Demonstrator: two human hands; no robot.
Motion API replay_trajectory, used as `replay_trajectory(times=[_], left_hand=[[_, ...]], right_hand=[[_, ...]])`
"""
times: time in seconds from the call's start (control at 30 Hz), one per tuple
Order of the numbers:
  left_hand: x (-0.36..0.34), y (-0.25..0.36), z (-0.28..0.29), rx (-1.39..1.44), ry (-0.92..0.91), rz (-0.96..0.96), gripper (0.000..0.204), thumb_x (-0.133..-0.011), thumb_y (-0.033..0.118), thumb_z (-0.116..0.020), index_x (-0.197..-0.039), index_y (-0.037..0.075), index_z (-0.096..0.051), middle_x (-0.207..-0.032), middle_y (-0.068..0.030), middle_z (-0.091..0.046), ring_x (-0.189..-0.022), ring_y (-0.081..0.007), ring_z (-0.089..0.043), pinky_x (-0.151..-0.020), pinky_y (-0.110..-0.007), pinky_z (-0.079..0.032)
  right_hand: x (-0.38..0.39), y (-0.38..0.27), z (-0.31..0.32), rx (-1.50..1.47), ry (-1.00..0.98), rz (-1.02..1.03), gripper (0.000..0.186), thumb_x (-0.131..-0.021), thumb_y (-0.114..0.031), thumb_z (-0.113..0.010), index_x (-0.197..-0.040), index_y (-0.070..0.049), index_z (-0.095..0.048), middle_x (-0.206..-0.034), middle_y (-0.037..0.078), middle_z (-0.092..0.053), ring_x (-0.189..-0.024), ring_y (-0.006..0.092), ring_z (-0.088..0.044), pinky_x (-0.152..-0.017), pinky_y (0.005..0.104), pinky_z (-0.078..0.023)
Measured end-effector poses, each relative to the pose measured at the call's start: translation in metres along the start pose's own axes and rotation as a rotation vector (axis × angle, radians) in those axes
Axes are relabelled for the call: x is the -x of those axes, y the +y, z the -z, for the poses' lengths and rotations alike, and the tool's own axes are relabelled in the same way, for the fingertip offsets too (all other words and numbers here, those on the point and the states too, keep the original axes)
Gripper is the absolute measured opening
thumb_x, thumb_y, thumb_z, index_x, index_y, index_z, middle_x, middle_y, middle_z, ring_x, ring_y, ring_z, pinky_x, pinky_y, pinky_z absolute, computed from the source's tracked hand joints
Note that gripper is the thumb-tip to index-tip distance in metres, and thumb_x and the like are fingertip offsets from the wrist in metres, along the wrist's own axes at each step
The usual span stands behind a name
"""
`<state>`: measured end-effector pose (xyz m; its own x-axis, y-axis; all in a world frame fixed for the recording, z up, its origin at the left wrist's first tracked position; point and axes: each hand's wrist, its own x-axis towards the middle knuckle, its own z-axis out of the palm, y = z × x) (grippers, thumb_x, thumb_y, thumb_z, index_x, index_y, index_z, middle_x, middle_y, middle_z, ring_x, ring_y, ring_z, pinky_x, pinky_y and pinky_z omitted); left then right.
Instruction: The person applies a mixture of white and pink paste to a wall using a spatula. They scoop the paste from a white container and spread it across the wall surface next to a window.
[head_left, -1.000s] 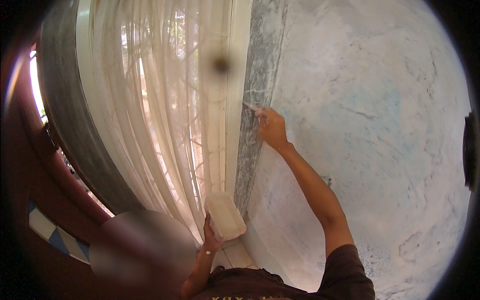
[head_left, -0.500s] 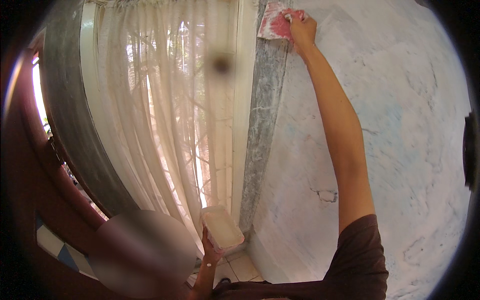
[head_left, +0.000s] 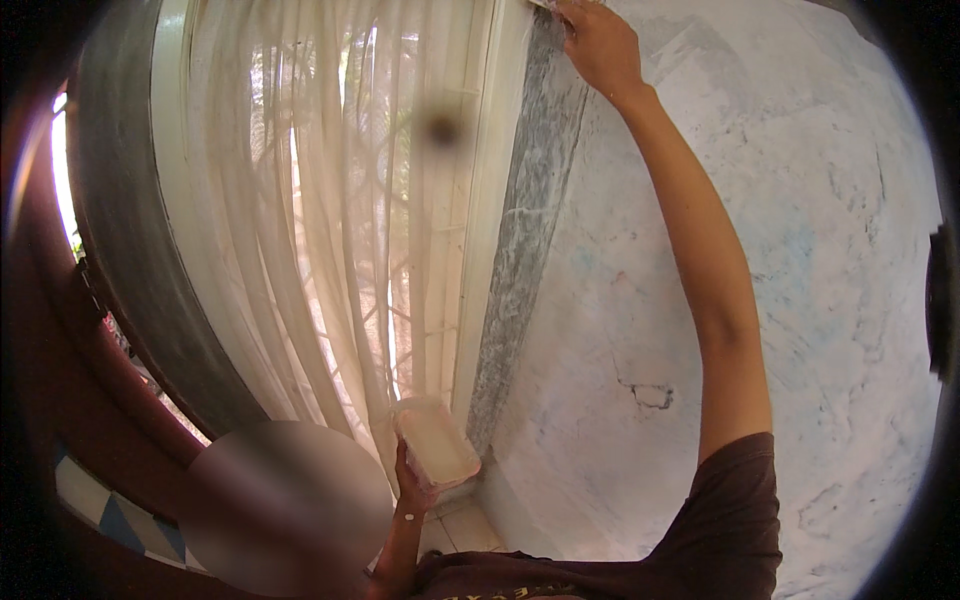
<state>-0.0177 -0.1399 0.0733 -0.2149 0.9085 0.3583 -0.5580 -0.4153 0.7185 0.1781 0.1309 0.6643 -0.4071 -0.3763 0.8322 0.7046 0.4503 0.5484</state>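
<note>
My right hand [head_left: 602,48] is raised high against the top of the grey strip [head_left: 525,190] beside the mottled white wall [head_left: 840,300]. Its fingers grip a flat scraper [head_left: 543,5], of which only a pale edge shows at the frame's top. Low in the middle, my left hand [head_left: 414,480] holds a shallow rectangular plastic tub [head_left: 440,445] with pale, creamy contents, tilted in front of the curtain's lower end.
A sheer white curtain [head_left: 310,200] hangs over a barred window with a pale frame [head_left: 485,120]. At left are a dark curved edge [head_left: 125,200] and blue-and-white tiles [head_left: 125,515]. Floor tiles [head_left: 465,528] show below. A blurred round patch hides the lower left.
My right hand has risen from mid-strip to the strip's top, and the scraper's pink face, visible half a second ago, is mostly out of frame. The tub has shifted slightly.
</note>
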Motion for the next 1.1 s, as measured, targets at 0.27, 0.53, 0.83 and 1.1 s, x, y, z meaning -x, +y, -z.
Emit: replay_trajectory(times=[0.27,0.53,0.83,1.1], left_hand=[[-0.004,-0.042,0.031,0.545,0.159,0.475,0.072,-0.101,0.062,-0.05,-0.154,0.014,-0.042,-0.146,-0.0125,-0.055,-0.132,-0.0343,-0.057,-0.109,-0.057,-0.048],[0.001,-0.021,0.005,0.477,0.12,0.501,0.071,-0.103,0.061,-0.046,-0.155,0.014,-0.042,-0.148,-0.0115,-0.054,-0.134,-0.0315,-0.055,-0.111,-0.055,-0.046],[0.014,-0.034,0.009,0.532,0.142,0.551,0.07,-0.104,0.061,-0.045,-0.155,0.013,-0.042,-0.146,-0.0117,-0.056,-0.132,-0.0314,-0.056,-0.111,-0.055,-0.047],[0.025,-0.011,-0.01,0.577,0.048,0.594,0.075,-0.102,0.065,-0.043,-0.158,0.016,-0.037,-0.148,-0.0138,-0.053,-0.134,-0.0364,-0.055,-0.107,-0.07,-0.045]], right_hand=[[0.058,-0.044,0.014,0.098,-0.23,0.004,0.031,-0.083,-0.001,-0.064,-0.11,-0.012,-0.073,-0.112,0.004,-0.074,-0.101,0.0244,-0.068,-0.081,0.0417,-0.051],[0.104,-0.074,0.03,0.096,-0.298,0.016,0.03,-0.087,-0.006,-0.065,-0.116,-0.012,-0.071,-0.116,0.001,-0.073,-0.103,0.0225,-0.068,-0.082,0.0403,-0.049],[0.173,-0.114,0.044,-0.007,-0.368,-0.022,0.034,-0.089,-0.009,-0.067,-0.123,-0.01,-0.069,-0.117,0.005,-0.072,-0.109,0.0246,-0.067,-0.087,0.0426,-0.048],[0.24,-0.149,0.061,-0.131,-0.491,-0.054,0.048,-0.083,-0.004,-0.069,-0.13,-0.01,-0.066,-0.119,0.006,-0.071,-0.111,0.0263,-0.065,-0.09,0.0431,-0.048]])
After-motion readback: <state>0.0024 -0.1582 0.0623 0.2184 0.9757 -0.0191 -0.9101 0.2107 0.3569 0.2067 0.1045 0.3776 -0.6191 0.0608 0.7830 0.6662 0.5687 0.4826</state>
